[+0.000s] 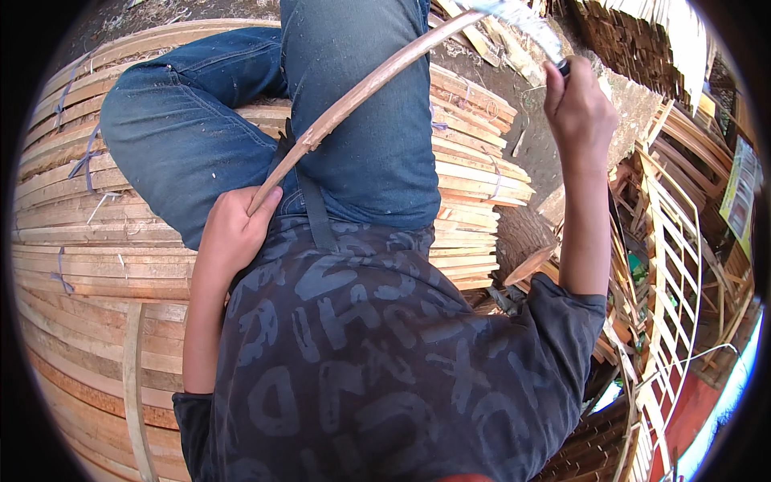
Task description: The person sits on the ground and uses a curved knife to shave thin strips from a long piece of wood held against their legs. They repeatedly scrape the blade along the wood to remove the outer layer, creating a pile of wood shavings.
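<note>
My left hand (233, 229) is closed round the lower end of a long, thin wooden stick (365, 92), close to my hip. The stick slants up to the right across my jeans, its bark-coloured surface pale in places as if shaved. Out at the upper right, my right hand (586, 112) grips the dark handle of a knife (532, 26). Its bright blade is smeared by motion and points up and left, close to the stick's far end. Whether blade and stick touch, I cannot tell.
Bundles of sawn wooden strips (104, 225), tied with purple string, lie under and beside my legs. A cut log (526, 245) lies to the right of my thigh. Farther right stand a slatted wooden lattice (668, 265), loose offcuts and a yellowish printed sheet (740, 197).
</note>
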Demonstrator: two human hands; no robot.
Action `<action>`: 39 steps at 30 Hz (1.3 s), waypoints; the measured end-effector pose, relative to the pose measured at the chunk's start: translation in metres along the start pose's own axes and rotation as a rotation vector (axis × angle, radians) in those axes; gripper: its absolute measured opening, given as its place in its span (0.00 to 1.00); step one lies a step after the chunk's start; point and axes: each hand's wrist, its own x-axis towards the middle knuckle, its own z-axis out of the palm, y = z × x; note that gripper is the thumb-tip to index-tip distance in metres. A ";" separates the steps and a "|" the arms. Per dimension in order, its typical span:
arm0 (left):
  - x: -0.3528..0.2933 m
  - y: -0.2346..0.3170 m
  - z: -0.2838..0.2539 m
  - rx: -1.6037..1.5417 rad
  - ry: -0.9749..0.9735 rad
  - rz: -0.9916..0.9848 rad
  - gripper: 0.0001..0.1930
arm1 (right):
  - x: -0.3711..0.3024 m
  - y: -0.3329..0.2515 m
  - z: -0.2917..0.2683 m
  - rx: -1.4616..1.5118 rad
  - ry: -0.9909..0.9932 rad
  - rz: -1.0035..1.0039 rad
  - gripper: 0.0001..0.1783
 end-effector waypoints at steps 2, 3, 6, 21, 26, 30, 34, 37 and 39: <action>0.001 0.004 -0.003 -0.010 0.001 0.006 0.24 | 0.002 0.051 -0.012 -0.085 -0.046 0.283 0.22; 0.001 0.006 -0.005 -0.014 0.008 -0.001 0.25 | -0.003 0.065 -0.014 -0.126 -0.055 0.323 0.22; 0.000 0.008 -0.003 -0.016 -0.003 -0.011 0.25 | -0.022 0.060 -0.014 -0.060 -0.135 0.371 0.21; 0.016 -0.016 -0.023 -0.264 -0.308 -0.087 0.27 | -0.089 -0.119 0.047 1.295 0.151 0.732 0.09; 0.019 -0.015 -0.027 -0.372 -0.339 -0.130 0.27 | -0.066 -0.150 0.026 1.037 0.045 0.428 0.12; 0.018 -0.019 -0.026 -0.352 -0.331 -0.113 0.27 | -0.052 -0.150 0.023 1.043 0.007 0.445 0.10; 0.011 -0.011 -0.025 -0.221 -0.263 -0.014 0.26 | -0.048 -0.147 0.031 1.025 0.032 0.369 0.11; -0.001 0.001 -0.031 -0.005 -0.051 0.092 0.24 | -0.050 -0.145 0.035 1.034 0.061 0.351 0.11; -0.010 0.007 -0.039 0.138 0.070 0.098 0.23 | -0.050 -0.144 0.033 1.029 0.055 0.356 0.11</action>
